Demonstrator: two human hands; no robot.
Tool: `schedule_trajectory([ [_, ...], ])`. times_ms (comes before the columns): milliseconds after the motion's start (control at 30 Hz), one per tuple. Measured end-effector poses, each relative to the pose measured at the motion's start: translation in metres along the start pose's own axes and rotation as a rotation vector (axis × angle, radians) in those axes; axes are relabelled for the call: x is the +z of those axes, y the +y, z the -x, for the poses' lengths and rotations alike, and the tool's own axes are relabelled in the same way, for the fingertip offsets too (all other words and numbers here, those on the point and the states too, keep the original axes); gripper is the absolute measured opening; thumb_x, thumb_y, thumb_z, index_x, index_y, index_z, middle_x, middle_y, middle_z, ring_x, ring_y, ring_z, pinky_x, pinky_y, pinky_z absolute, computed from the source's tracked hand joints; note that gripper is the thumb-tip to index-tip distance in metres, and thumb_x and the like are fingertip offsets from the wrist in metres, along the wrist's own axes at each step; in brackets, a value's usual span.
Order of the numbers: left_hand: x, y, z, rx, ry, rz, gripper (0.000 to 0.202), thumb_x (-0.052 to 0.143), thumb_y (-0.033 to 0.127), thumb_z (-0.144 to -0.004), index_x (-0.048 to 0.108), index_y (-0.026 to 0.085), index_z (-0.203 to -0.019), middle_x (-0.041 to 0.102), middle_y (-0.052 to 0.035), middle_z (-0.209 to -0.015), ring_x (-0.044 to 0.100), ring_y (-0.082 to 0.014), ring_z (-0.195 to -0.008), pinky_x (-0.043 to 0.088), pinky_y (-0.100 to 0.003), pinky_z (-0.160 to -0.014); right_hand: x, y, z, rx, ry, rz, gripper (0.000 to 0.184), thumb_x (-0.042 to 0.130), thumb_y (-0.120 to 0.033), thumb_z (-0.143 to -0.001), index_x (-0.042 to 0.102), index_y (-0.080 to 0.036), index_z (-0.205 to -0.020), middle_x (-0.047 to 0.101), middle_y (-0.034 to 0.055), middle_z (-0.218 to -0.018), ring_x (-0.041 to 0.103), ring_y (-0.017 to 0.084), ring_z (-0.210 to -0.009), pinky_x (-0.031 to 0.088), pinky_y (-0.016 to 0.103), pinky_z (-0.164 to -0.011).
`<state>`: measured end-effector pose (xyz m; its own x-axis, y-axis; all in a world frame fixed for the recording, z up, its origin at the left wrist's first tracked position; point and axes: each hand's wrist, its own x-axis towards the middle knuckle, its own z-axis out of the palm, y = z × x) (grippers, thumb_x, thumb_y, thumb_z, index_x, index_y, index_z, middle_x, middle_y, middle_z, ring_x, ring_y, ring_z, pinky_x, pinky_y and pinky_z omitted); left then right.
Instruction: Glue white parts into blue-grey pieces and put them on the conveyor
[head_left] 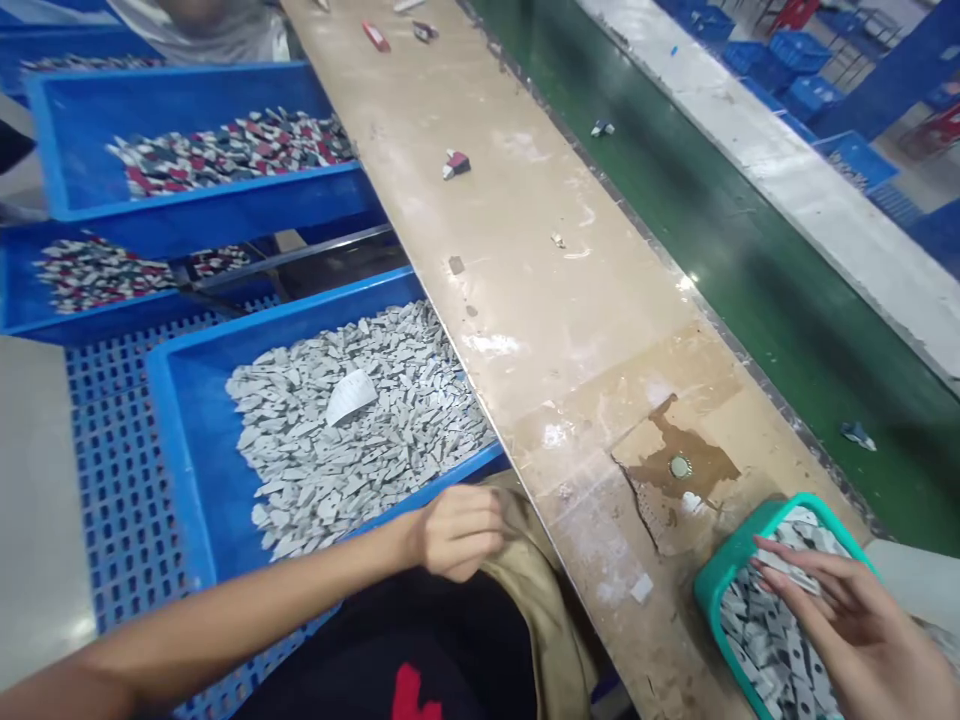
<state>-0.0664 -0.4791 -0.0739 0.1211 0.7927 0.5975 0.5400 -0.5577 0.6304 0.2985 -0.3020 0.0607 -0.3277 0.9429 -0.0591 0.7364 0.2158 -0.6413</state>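
My left hand (461, 530) is curled closed above my lap, beside the table edge; whatever its fingers may hold is hidden. Between the thumb and fingers of my right hand (847, 610) is a light grey plastic piece (787, 568). That hand is over a green basket (709, 590) filled with similar grey plastic pieces (780, 640). To the left of the table, a blue crate (176, 430) contains a wide heap of small light grey parts (375, 440) with a slip of white paper (351, 396) lying on top.
The long tan table (525, 300) carries a red-and-grey part (456, 164) and a round metal piece (680, 466) on a torn patch. Along its right runs a green conveyor belt (675, 230) with a few parts. Another blue crate (195, 200) holds red, white and dark parts.
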Motion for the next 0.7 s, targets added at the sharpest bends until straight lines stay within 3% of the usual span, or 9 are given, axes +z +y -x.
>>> schedule_trajectory([
  [67,0.017,-0.003,0.019,-0.007,-0.082,0.077,0.036,0.051,0.011,-0.077,0.075,0.034,-0.089,0.075,-0.0012,-0.075,0.071,-0.0203,-0.066,0.058,-0.029,-0.059,0.005,-0.014,-0.004,-0.012,-0.053,0.158,0.031,0.061,-0.051,-0.086,0.070,-0.027,-0.103,0.077,0.0047,-0.103,0.075,0.025,-0.090,0.061,0.032,-0.077],
  [133,0.029,-0.012,0.025,-0.224,-0.179,0.210,0.041,0.052,0.017,-0.082,0.074,0.043,-0.106,0.078,0.0029,-0.092,0.073,-0.0221,-0.087,0.061,-0.034,-0.079,0.014,-0.028,-0.011,-0.096,-0.104,0.188,0.029,0.055,-0.047,-0.090,0.071,-0.026,-0.100,0.078,0.0051,-0.096,0.075,0.024,-0.086,0.060,0.032,-0.074],
  [200,0.037,-0.025,0.027,-0.531,-0.239,0.268,0.042,0.055,0.030,-0.085,0.067,0.055,-0.116,0.074,0.0130,-0.112,0.070,-0.0248,-0.107,0.056,-0.043,-0.096,0.023,-0.036,-0.016,-0.105,-0.088,0.161,0.028,0.052,-0.043,-0.091,0.070,-0.025,-0.099,0.078,0.0064,-0.098,0.074,0.025,-0.089,0.058,0.036,-0.082],
  [300,0.049,-0.042,0.039,-0.910,-0.188,0.230,0.040,0.056,0.048,-0.085,0.060,0.062,-0.123,0.062,0.0226,-0.131,0.059,-0.0304,-0.127,0.043,-0.052,-0.112,0.032,-0.037,-0.021,0.000,-0.046,0.011,0.027,0.057,-0.044,-0.088,0.066,-0.022,-0.102,0.077,0.0074,-0.093,0.074,0.024,-0.083,0.058,0.036,-0.077],
  [400,0.060,-0.054,0.056,-1.160,-0.125,0.164,0.039,0.048,0.056,-0.088,0.060,0.059,-0.124,0.064,0.0208,-0.128,0.052,-0.0316,-0.134,0.039,-0.055,-0.114,0.037,-0.032,-0.024,0.117,0.011,-0.208,0.027,0.067,-0.046,-0.080,0.066,-0.021,-0.089,0.076,0.0064,-0.079,0.072,0.023,-0.071,0.058,0.033,-0.067],
  [500,0.063,-0.060,0.063,-1.145,-0.160,0.024,0.044,0.042,0.055,-0.089,0.067,0.048,-0.124,0.070,0.0095,-0.122,0.054,-0.0337,-0.131,0.044,-0.055,-0.110,0.043,-0.030,-0.028,0.193,0.079,-0.386,0.026,0.072,-0.043,-0.074,0.072,-0.019,-0.085,0.075,0.0059,-0.074,0.072,0.023,-0.068,0.059,0.033,-0.066],
  [600,0.058,-0.058,0.057,-0.901,-0.257,-0.103,0.049,0.041,0.048,-0.091,0.066,0.034,-0.131,0.070,-0.0022,-0.125,0.059,-0.0331,-0.127,0.045,-0.051,-0.111,0.050,-0.030,-0.035,0.198,0.147,-0.485,0.027,0.071,-0.042,-0.074,0.076,-0.018,-0.086,0.076,0.0073,-0.083,0.073,0.023,-0.075,0.061,0.035,-0.073],
  [700,0.051,-0.048,0.053,-0.718,-0.347,-0.227,0.047,0.046,0.042,-0.089,0.069,0.029,-0.128,0.068,-0.0079,-0.129,0.061,-0.0337,-0.124,0.048,-0.049,-0.109,0.055,-0.031,-0.039,0.217,0.173,-0.573,0.034,0.069,-0.045,-0.075,0.073,-0.017,-0.096,0.072,0.0055,-0.089,0.073,0.020,-0.072,0.063,0.035,-0.070],
])
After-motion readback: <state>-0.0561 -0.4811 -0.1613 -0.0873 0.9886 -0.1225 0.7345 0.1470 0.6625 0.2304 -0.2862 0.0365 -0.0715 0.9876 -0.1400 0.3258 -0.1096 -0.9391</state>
